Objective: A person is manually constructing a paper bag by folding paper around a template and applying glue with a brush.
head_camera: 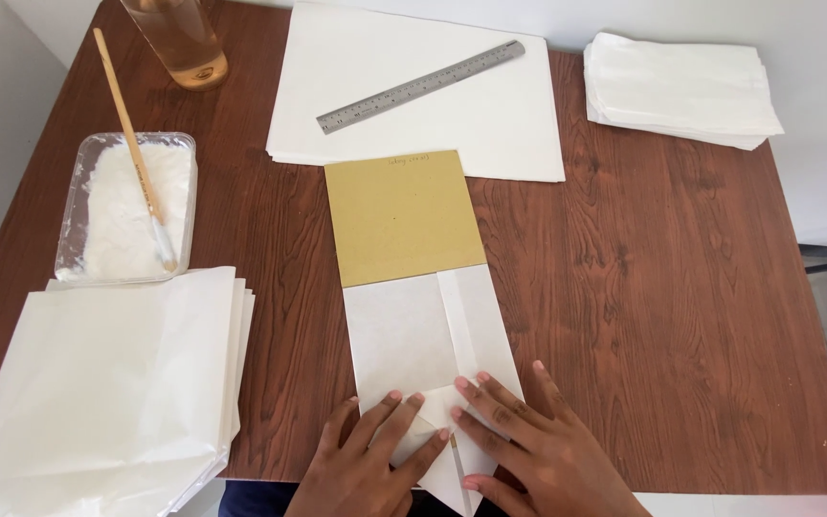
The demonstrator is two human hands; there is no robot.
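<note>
Pressing flat, left hand (pixel 366 460) and right hand (pixel 519 450) folding the half-made paper bag (pixel 413 335) bottom, lower centre, card template (pixel 402 218) still inside, gluing apparently left.

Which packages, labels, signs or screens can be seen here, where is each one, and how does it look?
Plastic tub: table's left side, clear, rectangular, holds white paste.
Glass bottle: far left edge, clear, pale liquid, no label seen.
Mustard card: centre, rectangular, faint handwriting along the top.
No signs or screens.

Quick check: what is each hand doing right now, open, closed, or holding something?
Left hand: open, fingers flat, pressing the folded end of the white paper bag.
Right hand: open, fingers spread, pressing the same fold.
</note>
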